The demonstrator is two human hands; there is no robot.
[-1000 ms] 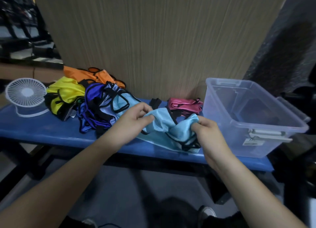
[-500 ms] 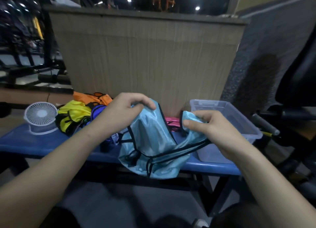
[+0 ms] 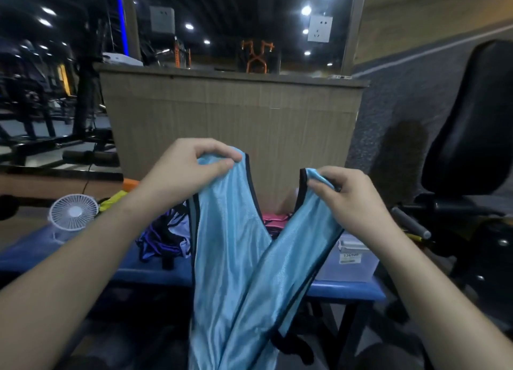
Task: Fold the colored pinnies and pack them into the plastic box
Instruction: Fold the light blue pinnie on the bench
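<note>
A light blue pinny (image 3: 238, 272) with black trim hangs in the air in front of me, above the blue bench (image 3: 344, 290). My left hand (image 3: 191, 170) pinches its left shoulder strap. My right hand (image 3: 352, 200) pinches the right strap. The cloth drops below the bench edge. Behind it, on the bench, lie a purple pinny (image 3: 163, 239), a pink folded one (image 3: 273, 221), a yellow one (image 3: 113, 200) and a sliver of orange (image 3: 130, 183). The clear plastic box (image 3: 351, 261) stands at the bench's right end, mostly hidden by my right arm.
A small white fan (image 3: 73, 211) stands on the bench's left part. A wood-grain partition (image 3: 233, 120) rises right behind the bench. A black padded seat (image 3: 472, 125) and gym machine parts crowd the right side. Dark gym frames stand at far left.
Both hands lifted the blue pinny off the bench and moved apart, so it now hangs by its straps. My head tilted up, showing more of the room.
</note>
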